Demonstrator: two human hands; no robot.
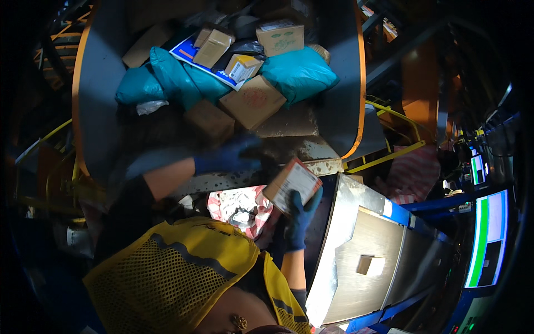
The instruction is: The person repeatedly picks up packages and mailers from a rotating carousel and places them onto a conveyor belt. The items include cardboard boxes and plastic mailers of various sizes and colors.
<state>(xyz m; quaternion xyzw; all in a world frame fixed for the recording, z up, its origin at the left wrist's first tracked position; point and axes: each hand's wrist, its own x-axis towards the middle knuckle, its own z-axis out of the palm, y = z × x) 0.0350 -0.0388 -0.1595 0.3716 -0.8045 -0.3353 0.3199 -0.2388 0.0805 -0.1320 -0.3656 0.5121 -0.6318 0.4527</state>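
Note:
My right hand [302, 217], in a blue work glove, grips a small cardboard box [292, 185] with a large white label bearing print. My left hand [229, 156], gloved and blurred, reaches across at the near edge of the chute; whether it touches anything cannot be told. Just beyond it lies a brown carton [210, 121]. Farther up the chute rest a carton with a red print [253, 101], teal plastic parcels [298, 73], a yellow and brown box [243, 68] and a blue and white flat mailer [187, 50].
An orange-edged chute [362, 83] holds the pile, with a worn metal lip [329, 163] in front. Below the lip sits a red and white striped sack [215, 204] with items inside. To the right, a conveyor [363, 300] carries a small box [370, 265], with a lit screen [486, 242] beyond.

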